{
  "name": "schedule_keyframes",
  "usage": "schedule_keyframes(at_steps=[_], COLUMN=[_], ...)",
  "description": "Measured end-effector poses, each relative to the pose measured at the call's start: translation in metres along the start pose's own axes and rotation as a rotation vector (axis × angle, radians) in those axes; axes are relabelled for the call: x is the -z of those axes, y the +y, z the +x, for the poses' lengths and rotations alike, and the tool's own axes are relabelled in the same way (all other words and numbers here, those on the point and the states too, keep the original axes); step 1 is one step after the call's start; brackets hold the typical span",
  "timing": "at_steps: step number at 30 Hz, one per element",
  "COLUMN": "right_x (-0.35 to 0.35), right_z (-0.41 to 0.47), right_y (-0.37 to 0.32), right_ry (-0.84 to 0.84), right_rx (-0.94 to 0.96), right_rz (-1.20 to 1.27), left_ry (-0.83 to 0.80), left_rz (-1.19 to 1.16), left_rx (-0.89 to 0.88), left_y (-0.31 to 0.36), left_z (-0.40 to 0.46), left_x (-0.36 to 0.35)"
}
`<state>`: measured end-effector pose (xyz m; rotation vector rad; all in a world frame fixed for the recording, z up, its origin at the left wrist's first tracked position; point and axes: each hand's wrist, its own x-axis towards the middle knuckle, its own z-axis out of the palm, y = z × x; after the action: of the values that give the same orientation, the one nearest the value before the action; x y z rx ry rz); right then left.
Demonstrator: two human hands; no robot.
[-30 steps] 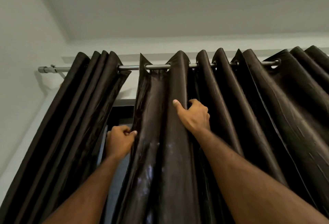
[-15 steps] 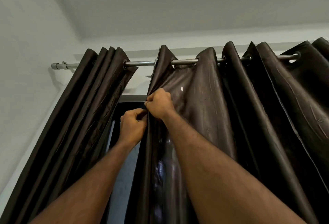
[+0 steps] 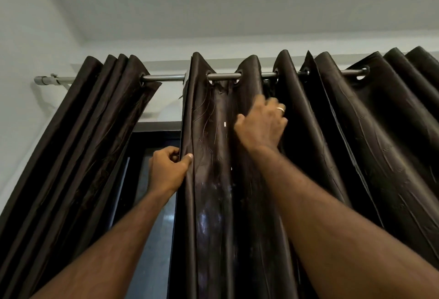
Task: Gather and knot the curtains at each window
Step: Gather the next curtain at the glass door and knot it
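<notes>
Two dark brown eyelet curtains hang from a metal rod (image 3: 164,77). The left curtain (image 3: 78,156) is bunched near the rod's end. The right curtain (image 3: 356,144) spreads in deep folds to the right. My left hand (image 3: 166,170) pinches the right curtain's left edge between thumb and curled fingers. Higher up, my right hand (image 3: 261,125), wearing a ring, reaches into the second fold of that curtain, with its fingertips hidden in the fabric.
Between the curtains a dark window frame (image 3: 156,130) and glass (image 3: 154,239) show. A white wall (image 3: 23,85) stands at the left and the ceiling (image 3: 237,2) is close above the rod.
My right hand has left the curtain's edge beside my left hand and moved up and right into a further fold. My left hand keeps hold of the edge.
</notes>
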<state>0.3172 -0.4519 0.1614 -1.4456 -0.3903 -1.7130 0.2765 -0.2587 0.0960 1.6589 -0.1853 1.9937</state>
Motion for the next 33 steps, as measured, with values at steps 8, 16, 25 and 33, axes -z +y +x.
schedule_keyframes(at_steps=[8, 16, 25, 33], right_x=[-0.01, -0.046, -0.041, 0.001], right_z=[-0.002, -0.017, -0.022, 0.008], right_y=[0.017, -0.089, -0.047, 0.035], right_ry=[-0.239, -0.488, -0.555, 0.025], right_rx=[-0.243, -0.01, -0.006, -0.069], right_rz=[0.163, 0.429, 0.582, -0.091], left_ry=[-0.018, -0.081, -0.11, -0.054], left_rz=[-0.023, -0.016, 0.078, 0.117], left_rx=[-0.077, -0.165, -0.207, -0.144], left_y=[-0.005, -0.003, -0.002, -0.011], left_z=[-0.003, 0.008, -0.004, -0.013], left_x=[0.005, 0.008, -0.017, -0.027])
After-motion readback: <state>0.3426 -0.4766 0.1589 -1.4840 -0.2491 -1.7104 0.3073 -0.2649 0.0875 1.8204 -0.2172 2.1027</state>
